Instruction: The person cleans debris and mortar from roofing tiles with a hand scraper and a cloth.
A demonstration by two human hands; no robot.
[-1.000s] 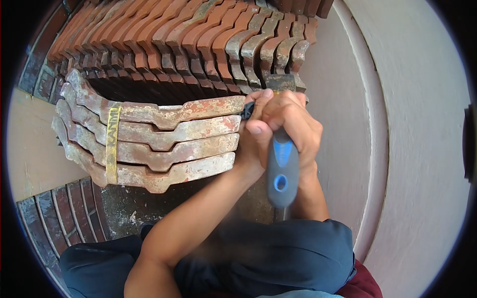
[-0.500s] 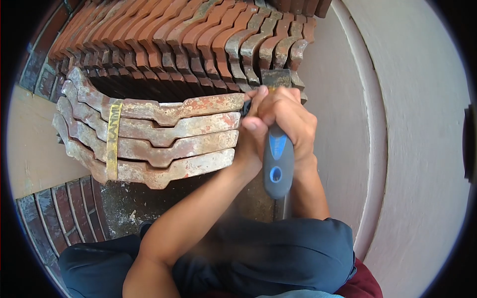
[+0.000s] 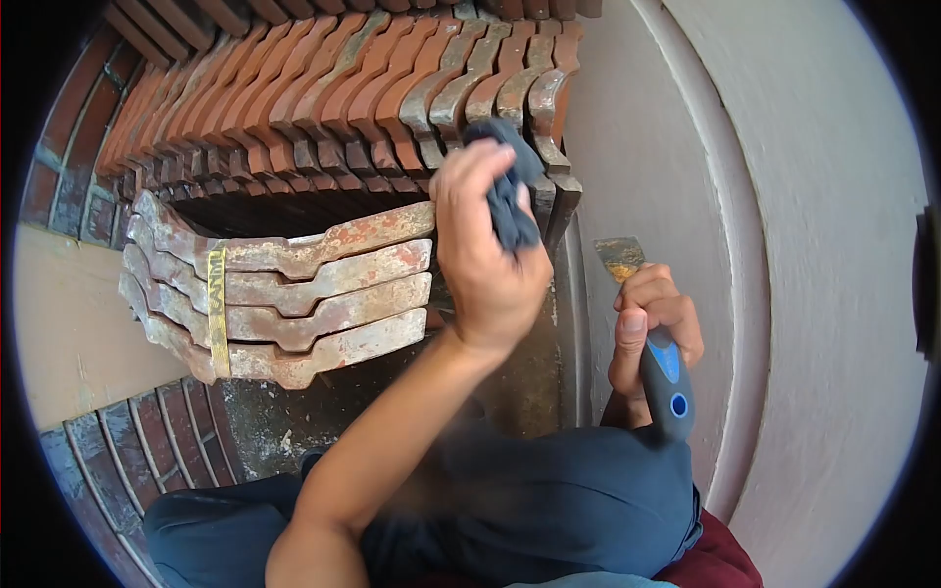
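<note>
My left hand is closed around a crumpled dark grey cloth, held up in front of the right end of a long row of roof tiles. To the right, near the pale wall, my right hand grips a scraper by its grey and blue handle. The scraper's flat metal blade points up and away and carries yellowish smears. Just left of my left forearm, several worn tiles are stacked, bound by a yellow printed strap.
A pale wall runs down the right side. Brick paving lies at lower left, beside a tan board. My knees in dark trousers are in front. More dark tiles stand at the back.
My hands have moved apart. The left has risen with the cloth now plainly visible, while the right has drawn the scraper back to the right, away from the tiles.
</note>
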